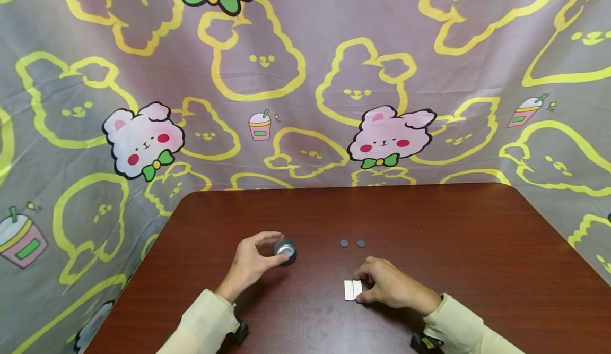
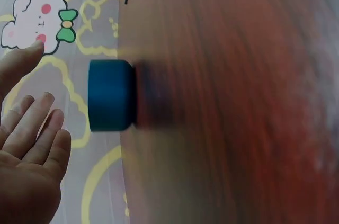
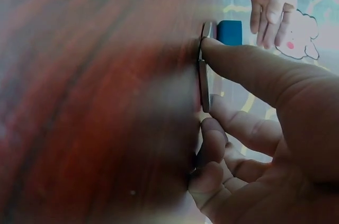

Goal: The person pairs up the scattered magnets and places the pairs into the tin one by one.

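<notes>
A small round blue container (image 1: 285,251) with a silvery top or inside stands left of centre on the table. My left hand (image 1: 252,258) is beside it, thumb and fingers spread on its near side. In the left wrist view a gap shows between these loosely extended fingers and the blue container (image 2: 110,96). Two thin white rectangular pieces (image 1: 349,290) lie side by side on the table. With thumb and fingers curled, my right hand (image 1: 389,284) pinches the right-hand piece (image 1: 357,289) at its near and far ends. In the right wrist view the thin pieces (image 3: 205,86) appear edge-on.
Two small dark discs (image 1: 352,243) lie apart behind the white pieces. The dark red-brown wooden table (image 1: 458,226) has rounded far corners. A cartoon-printed cloth (image 1: 305,78) hangs behind it and along both sides.
</notes>
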A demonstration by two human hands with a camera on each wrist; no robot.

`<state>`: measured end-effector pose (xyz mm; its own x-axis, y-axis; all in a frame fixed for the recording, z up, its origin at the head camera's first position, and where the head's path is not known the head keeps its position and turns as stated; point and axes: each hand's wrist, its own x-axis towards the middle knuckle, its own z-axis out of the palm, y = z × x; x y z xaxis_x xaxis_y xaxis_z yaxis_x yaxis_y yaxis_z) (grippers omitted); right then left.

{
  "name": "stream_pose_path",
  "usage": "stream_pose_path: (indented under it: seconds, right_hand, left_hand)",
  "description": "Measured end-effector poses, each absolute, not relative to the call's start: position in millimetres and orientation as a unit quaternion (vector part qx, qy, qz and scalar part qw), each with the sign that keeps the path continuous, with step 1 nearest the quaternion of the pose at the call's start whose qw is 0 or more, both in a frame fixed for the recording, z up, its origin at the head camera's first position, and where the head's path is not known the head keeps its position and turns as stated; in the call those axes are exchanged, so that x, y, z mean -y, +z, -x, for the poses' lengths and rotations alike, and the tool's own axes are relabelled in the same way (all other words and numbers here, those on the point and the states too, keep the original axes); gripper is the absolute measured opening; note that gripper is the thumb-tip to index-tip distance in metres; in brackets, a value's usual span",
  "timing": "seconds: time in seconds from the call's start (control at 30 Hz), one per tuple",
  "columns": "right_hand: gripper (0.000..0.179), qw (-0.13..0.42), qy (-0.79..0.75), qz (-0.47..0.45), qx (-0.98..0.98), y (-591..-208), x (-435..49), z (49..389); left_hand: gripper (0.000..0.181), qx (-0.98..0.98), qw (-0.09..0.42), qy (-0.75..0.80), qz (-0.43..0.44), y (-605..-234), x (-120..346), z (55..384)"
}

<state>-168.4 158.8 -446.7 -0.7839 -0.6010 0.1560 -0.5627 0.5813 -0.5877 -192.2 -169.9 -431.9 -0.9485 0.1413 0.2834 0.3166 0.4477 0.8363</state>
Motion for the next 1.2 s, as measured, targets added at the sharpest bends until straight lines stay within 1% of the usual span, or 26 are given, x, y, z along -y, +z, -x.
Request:
stream_pose_path:
  seconds: [0.13, 0.27, 0.4, 0.5, 0.57, 0.73, 0.83, 1.2]
  right_hand:
    - [0.031, 0.042, -0.325, 0.321, -0.889, -446.0, -157.9, 168.6]
    - [0.032, 0.08, -0.365, 0.3, -0.878, -444.4, -156.6, 168.7]
    - [0.023, 0.107, -0.402, 0.281, -0.865, -441.0, -155.9, 168.6]
    - [0.015, 0.12, -0.421, 0.269, -0.858, -439.7, -156.8, 169.9]
    - [0.012, 0.143, -0.445, 0.253, -0.847, -440.1, -157.2, 171.3]
    - [0.015, 0.216, -0.529, 0.2, -0.796, -440.3, -156.8, 172.5]
    - [0.017, 0.243, -0.557, 0.179, -0.774, -440.6, -156.7, 173.3]
    - [0.023, 0.264, -0.613, 0.129, -0.734, -442.8, -153.1, 176.5]
  left_hand:
    - [0.054, 0.849, 0.067, -0.507, 0.134, -436.3, 172.7, 195.1]
    - [0.064, 0.843, 0.028, -0.52, 0.135, -441.8, 174.9, 199.1]
    - [0.07, 0.834, -0.001, -0.535, 0.137, -445.2, 176.2, 202.4]
    - [0.069, 0.832, -0.007, -0.539, 0.134, -447.8, 176.4, 204.2]
    - [0.069, 0.83, -0.006, -0.542, 0.132, -450.0, 176.8, 205.6]
    - [0.067, 0.824, -0.009, -0.551, 0.132, -453.5, 177.6, 210.2]
    - [0.067, 0.826, -0.016, -0.546, 0.138, -455.3, 178.2, 212.0]
    - [0.064, 0.827, -0.039, -0.545, 0.134, -457.7, 177.2, 216.1]
